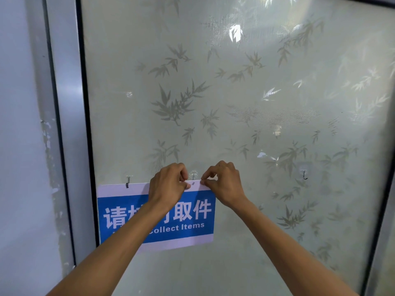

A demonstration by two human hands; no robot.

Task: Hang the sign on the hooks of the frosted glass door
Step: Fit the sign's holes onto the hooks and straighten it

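Observation:
A blue and white sign point(188, 216) with Chinese characters and "Collect Items" lies flat against the frosted glass door point(235, 103). Its top left hole sits on the left hook point(127, 182). My left hand point(168, 185) and my right hand point(224, 182) pinch the sign's top edge on either side of the middle hook point(193, 175), and a small hole in the sign shows just below that hook. My left forearm hides part of the lettering.
A third hook point(304, 174) is stuck to the glass further right, with nothing on it. The door has a dark seal and a grey metal frame point(66, 124) on the left, beside a pale wall point(19, 146) with flaking paint.

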